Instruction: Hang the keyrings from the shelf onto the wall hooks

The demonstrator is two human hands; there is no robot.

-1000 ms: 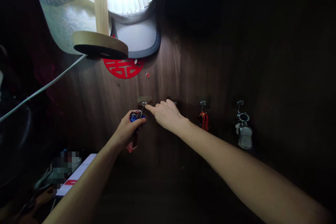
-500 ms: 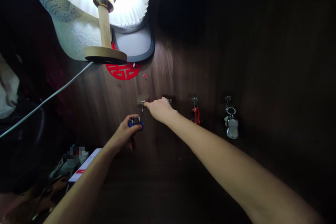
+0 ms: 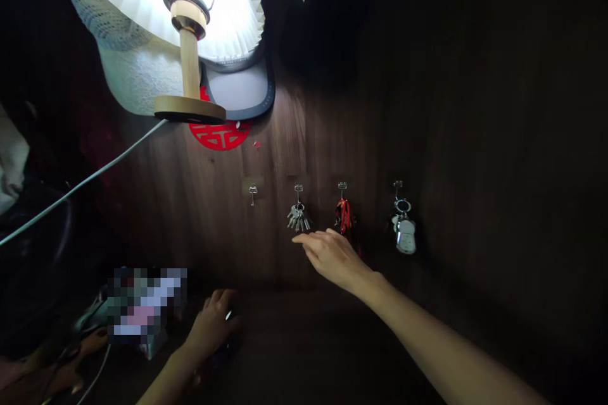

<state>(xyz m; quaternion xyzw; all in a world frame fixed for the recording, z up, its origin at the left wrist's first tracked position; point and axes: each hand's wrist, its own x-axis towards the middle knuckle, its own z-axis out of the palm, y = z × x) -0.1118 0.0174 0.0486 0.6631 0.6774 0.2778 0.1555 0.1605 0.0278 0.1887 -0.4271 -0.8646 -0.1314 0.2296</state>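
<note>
Silver keys (image 3: 299, 221) now show above the right hand (image 3: 335, 259).

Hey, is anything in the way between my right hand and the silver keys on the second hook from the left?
Nothing visible stands between your right hand and the silver keys; in this view they hang just above it, with only the wood panel showing in the gap.

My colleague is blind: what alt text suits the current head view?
A person's right hand, fingers extended, is just below a bunch of keys on one of four hooks on dark wood; a red bundle and a silvery keychain hang to the right. The left hand is lower, in shadow, its hold unclear. A lit lamp is at upper left.
</note>
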